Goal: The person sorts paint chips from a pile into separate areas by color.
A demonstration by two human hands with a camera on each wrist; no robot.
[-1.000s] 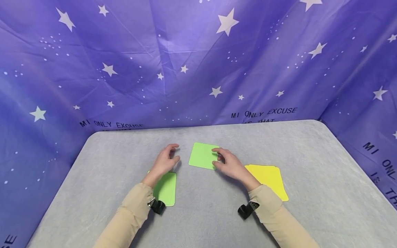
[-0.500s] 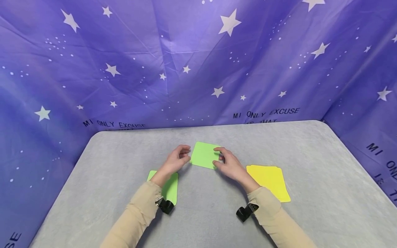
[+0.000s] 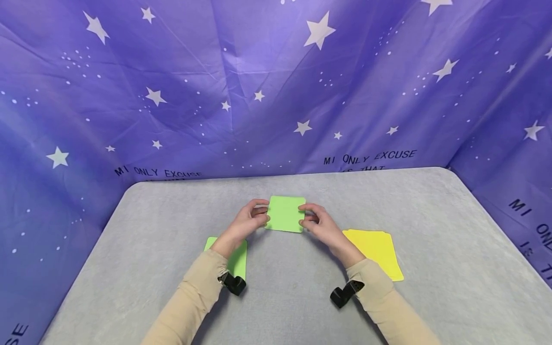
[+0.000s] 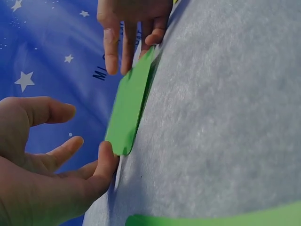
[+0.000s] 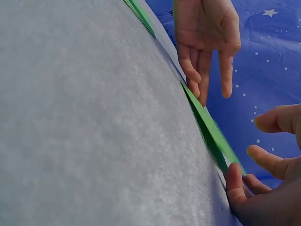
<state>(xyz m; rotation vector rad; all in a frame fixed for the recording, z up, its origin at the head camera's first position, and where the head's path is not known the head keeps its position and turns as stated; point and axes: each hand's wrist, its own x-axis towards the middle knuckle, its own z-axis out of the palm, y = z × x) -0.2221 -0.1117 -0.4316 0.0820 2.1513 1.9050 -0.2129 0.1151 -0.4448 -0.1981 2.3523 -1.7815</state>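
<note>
Near the back middle of the table is a green square card (image 3: 285,214) with rounded corners. My left hand (image 3: 247,221) holds its left edge, thumb (image 4: 107,162) at the near corner; its upper fingers stand apart from the card in the left wrist view. At the opposite edge my right hand (image 3: 323,226) pinches the near corner, thumb (image 5: 236,188) in front and a finger behind. In the right wrist view the card (image 5: 214,129) looks slightly tilted, with a dark gap or underside below it. Whether several cards lie together there I cannot tell.
Another green card or pile (image 3: 238,263) lies under my left forearm, partly covered. A loose pile of yellow cards (image 3: 374,251) lies at the right, partly behind my right wrist. The grey table (image 3: 284,297) meets a purple star-patterned curtain (image 3: 241,134) at the back.
My left hand has moved right, away from the left green pile to the middle card's left edge. The slanted middle card now sits straighter. My right hand has stayed at its right edge.
</note>
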